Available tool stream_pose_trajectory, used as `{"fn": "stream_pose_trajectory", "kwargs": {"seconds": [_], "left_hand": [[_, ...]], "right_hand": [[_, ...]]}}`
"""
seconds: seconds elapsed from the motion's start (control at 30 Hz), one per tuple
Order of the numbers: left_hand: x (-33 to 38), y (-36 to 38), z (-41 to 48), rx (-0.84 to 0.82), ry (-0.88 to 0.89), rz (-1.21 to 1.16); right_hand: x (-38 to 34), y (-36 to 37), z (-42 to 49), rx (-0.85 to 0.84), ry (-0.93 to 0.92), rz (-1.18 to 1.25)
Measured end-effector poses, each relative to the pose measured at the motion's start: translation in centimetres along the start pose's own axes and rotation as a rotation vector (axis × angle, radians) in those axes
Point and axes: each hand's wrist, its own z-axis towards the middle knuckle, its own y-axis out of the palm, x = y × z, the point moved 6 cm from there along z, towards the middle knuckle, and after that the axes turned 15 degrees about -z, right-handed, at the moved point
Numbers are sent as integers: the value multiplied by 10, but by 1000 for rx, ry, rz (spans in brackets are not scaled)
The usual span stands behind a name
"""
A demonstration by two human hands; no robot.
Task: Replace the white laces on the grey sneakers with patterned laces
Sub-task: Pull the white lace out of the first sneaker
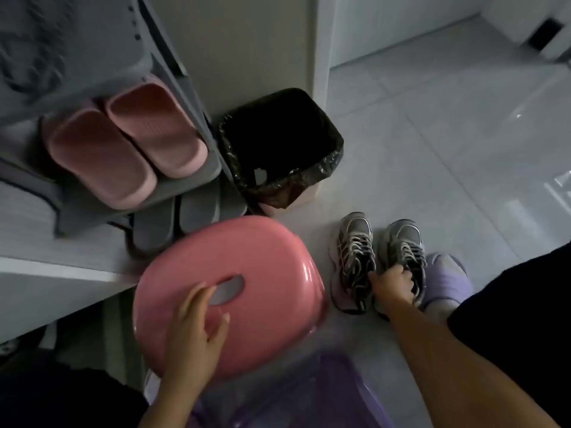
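Two grey sneakers [378, 261] with white laces [358, 247] stand side by side on the tiled floor [432, 168]. Right hand [394, 284] is closed in a grip on the collars of both. Left hand [196, 329] rests spread on a pink stool [247, 267], fingers at its handle slot, not closed on it. Beyond the left hand, pink slippers [123, 143] sit on a rack; a black-lined bin [278, 146] stands beyond both hands.

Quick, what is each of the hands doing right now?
Left hand: open, fingers spread on the pink stool by its handle slot.
Right hand: closed, gripping the grey sneakers at their collars.
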Motion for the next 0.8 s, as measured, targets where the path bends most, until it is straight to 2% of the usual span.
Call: {"fn": "stream_pose_trajectory", "kwargs": {"seconds": [0.1, 0.23, 0.37, 0.5, 0.6, 0.73, 0.8], "left_hand": [[-8, 1, 3, 49, -9, 5], [-11, 4, 2, 58, 56, 50], [-10, 3, 0, 63, 51, 64], [-1, 2, -3, 67, 123, 144], [0, 1, -3, 64, 122, 113], [-4, 1, -4, 41, 90, 120], [-8, 1, -4, 30, 22, 99]], "right_hand": [[12, 4, 6, 77, 94, -193], [7, 21, 28, 0, -83, -156], [-14, 22, 29, 112, -241, -224], [-31, 29, 24, 102, -367, -217], [-49, 25, 26, 107, -453, -232], [-72, 21, 32, 40, -428, -341], [-77, 18, 29, 75, -394, -437]]}}
